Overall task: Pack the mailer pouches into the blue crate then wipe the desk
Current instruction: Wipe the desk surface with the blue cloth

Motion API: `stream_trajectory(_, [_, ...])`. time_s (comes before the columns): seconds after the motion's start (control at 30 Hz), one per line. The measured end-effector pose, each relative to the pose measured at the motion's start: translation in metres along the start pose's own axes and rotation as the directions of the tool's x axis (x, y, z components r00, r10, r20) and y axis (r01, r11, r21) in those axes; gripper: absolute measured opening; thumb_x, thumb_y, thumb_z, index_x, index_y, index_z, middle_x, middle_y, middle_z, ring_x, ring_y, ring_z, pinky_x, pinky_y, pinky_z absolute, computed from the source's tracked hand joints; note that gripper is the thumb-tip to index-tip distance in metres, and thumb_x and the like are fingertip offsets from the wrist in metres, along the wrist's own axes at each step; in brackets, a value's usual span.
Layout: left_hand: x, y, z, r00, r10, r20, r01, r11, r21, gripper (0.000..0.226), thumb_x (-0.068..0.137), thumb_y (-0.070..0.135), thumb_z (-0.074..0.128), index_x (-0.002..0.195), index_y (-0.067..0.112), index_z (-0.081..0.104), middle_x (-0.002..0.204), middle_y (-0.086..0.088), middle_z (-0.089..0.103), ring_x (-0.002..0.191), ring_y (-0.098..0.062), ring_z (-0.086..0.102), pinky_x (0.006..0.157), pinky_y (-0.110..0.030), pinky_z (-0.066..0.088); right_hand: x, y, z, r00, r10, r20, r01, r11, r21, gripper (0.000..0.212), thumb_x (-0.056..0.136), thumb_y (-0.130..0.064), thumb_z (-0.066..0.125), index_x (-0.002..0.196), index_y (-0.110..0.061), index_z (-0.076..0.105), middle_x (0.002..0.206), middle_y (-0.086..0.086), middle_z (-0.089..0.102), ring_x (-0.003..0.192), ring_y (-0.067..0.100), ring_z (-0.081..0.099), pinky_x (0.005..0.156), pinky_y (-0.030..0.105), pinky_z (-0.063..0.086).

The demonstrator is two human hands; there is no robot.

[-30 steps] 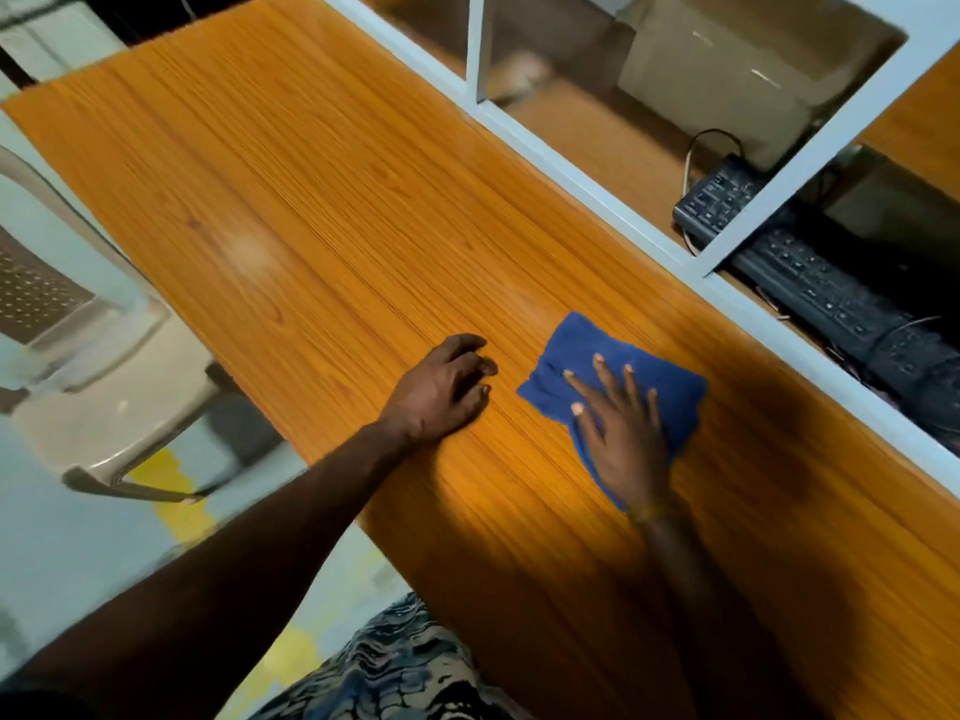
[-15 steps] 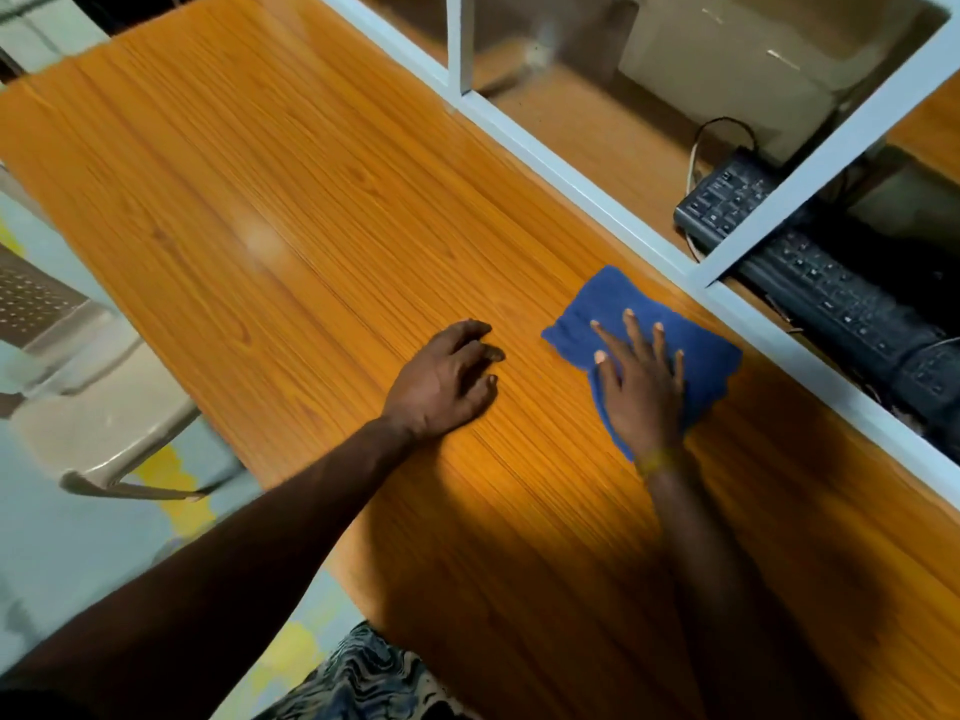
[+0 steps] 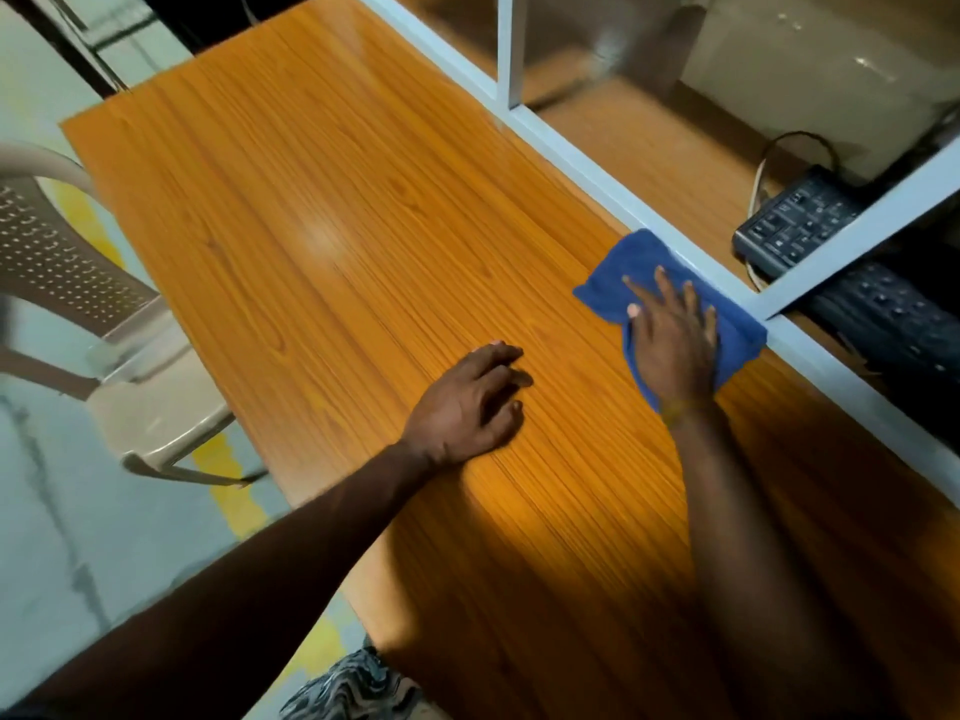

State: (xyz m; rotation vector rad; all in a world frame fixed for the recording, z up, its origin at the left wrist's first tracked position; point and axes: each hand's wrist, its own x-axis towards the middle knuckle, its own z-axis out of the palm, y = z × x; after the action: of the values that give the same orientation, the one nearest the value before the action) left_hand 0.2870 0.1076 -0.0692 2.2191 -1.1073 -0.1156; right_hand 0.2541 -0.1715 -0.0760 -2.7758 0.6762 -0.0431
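A blue cloth [image 3: 636, 267] lies flat on the orange wooden desk [image 3: 337, 226], its far edge against the white partition frame. My right hand [image 3: 672, 340] presses on the cloth with straight, spread fingers. My left hand [image 3: 470, 402] rests palm-down on the bare desk just left of the cloth, fingers loosely bent and holding nothing. No mailer pouches and no blue crate are in view.
A white partition frame [image 3: 597, 163] with glass runs along the desk's far edge. Behind it lie black keyboards [image 3: 789, 226] with a cable. A beige plastic chair [image 3: 78, 283] stands off the desk's left side, over a grey floor with yellow marks.
My right hand has slid the blue cloth away from me, up to the partition frame. My left hand has stayed on the desk.
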Motion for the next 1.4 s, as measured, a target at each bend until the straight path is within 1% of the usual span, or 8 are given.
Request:
stream_trajectory(0.17, [0.0, 0.0, 0.0, 1.0, 0.009, 0.017, -0.009, 1.0, 0.014, 0.029, 0.092, 0.023, 0.061, 0.118, 0.011, 0.067, 0.137, -0.01, 0.056, 0.133, -0.023, 0.048, 0.112, -0.033, 0.038, 0.04, -0.071, 0.017, 1.0, 0.004, 0.006, -0.004, 0.999, 0.036, 0.044, 0.104, -0.04, 0.034, 0.148, -0.04, 0.038, 0.163, 0.0, 0.024, 0.149, 0.037, 0.017, 0.118, 0.059, 0.016])
stream_trajectory(0.43, [-0.044, -0.007, -0.019, 0.996, -0.087, 0.019, 0.086, 0.996, 0.015, 0.032, 0.094, 0.027, 0.057, 0.121, 0.013, 0.066, 0.142, -0.005, 0.053, 0.132, -0.016, 0.049, 0.11, -0.024, 0.039, -0.033, -0.058, 0.014, 0.862, -0.485, 0.145, 0.484, 0.874, 0.042, 0.043, 0.107, -0.041, 0.027, 0.149, -0.046, 0.029, 0.164, -0.012, 0.013, 0.153, 0.023, 0.007, 0.12, 0.051, 0.01])
stream_trajectory(0.57, [-0.067, -0.008, -0.028, 0.991, -0.134, 0.005, 0.133, 0.989, 0.068, 0.031, 0.097, 0.027, 0.054, 0.123, 0.015, 0.065, 0.144, -0.002, 0.052, 0.133, -0.015, 0.048, 0.105, -0.023, 0.039, -0.008, -0.043, 0.009, 0.941, -0.323, 0.099, 0.324, 0.946, 0.006, 0.045, 0.102, -0.043, 0.029, 0.147, -0.045, 0.037, 0.162, -0.007, 0.024, 0.15, 0.03, 0.02, 0.116, 0.058, 0.019])
stream_trajectory(0.7, [-0.065, -0.005, -0.029, 0.99, -0.14, -0.001, 0.14, 0.987, 0.084, 0.034, 0.096, 0.031, 0.051, 0.123, 0.017, 0.065, 0.144, -0.002, 0.052, 0.133, -0.016, 0.048, 0.1, -0.025, 0.043, 0.027, -0.094, 0.023, 0.993, -0.09, 0.072, 0.088, 0.996, 0.03, 0.045, 0.104, -0.044, 0.034, 0.149, -0.043, 0.033, 0.164, -0.003, 0.018, 0.151, 0.035, 0.011, 0.118, 0.062, 0.011])
stream_trajectory(0.93, [-0.091, -0.02, -0.041, 0.983, -0.185, -0.011, 0.185, 0.981, 0.054, 0.032, 0.096, 0.028, 0.054, 0.125, 0.017, 0.064, 0.146, 0.002, 0.05, 0.132, -0.013, 0.049, 0.099, -0.027, 0.048, -0.058, -0.109, 0.029, 0.856, -0.488, 0.169, 0.487, 0.872, 0.052, 0.044, 0.106, -0.045, 0.026, 0.15, -0.047, 0.027, 0.165, -0.012, 0.01, 0.153, 0.023, 0.003, 0.12, 0.054, 0.008])
stream_trajectory(1.07, [-0.108, -0.027, -0.051, 0.978, -0.209, -0.029, 0.21, 0.976, 0.063, 0.032, 0.095, 0.024, 0.057, 0.126, 0.018, 0.063, 0.146, 0.004, 0.05, 0.133, -0.009, 0.047, 0.101, -0.021, 0.043, -0.052, -0.083, 0.023, 0.926, -0.359, 0.116, 0.36, 0.933, 0.013, 0.045, 0.103, -0.046, 0.029, 0.147, -0.049, 0.033, 0.163, -0.01, 0.019, 0.151, 0.027, 0.015, 0.117, 0.057, 0.015])
stream_trajectory(1.2, [-0.112, -0.028, -0.054, 0.972, -0.231, -0.043, 0.233, 0.971, 0.059, 0.033, 0.096, 0.025, 0.056, 0.127, 0.018, 0.063, 0.146, 0.004, 0.05, 0.132, -0.01, 0.047, 0.1, -0.018, 0.038, -0.031, -0.136, 0.038, 0.987, -0.147, 0.061, 0.148, 0.989, -0.01, 0.045, 0.104, -0.044, 0.033, 0.149, -0.043, 0.033, 0.164, -0.003, 0.02, 0.151, 0.035, 0.012, 0.117, 0.062, 0.013])
stream_trajectory(1.4, [-0.13, -0.037, -0.06, 0.978, -0.193, -0.079, 0.198, 0.978, 0.067, 0.036, 0.093, 0.029, 0.051, 0.123, 0.016, 0.065, 0.139, -0.001, 0.056, 0.126, -0.015, 0.052, 0.096, -0.024, 0.045, -0.096, -0.165, 0.046, 0.869, -0.464, 0.171, 0.468, 0.884, 0.018, 0.044, 0.106, -0.045, 0.028, 0.15, -0.048, 0.026, 0.165, -0.012, 0.008, 0.153, 0.024, 0.003, 0.12, 0.056, 0.007])
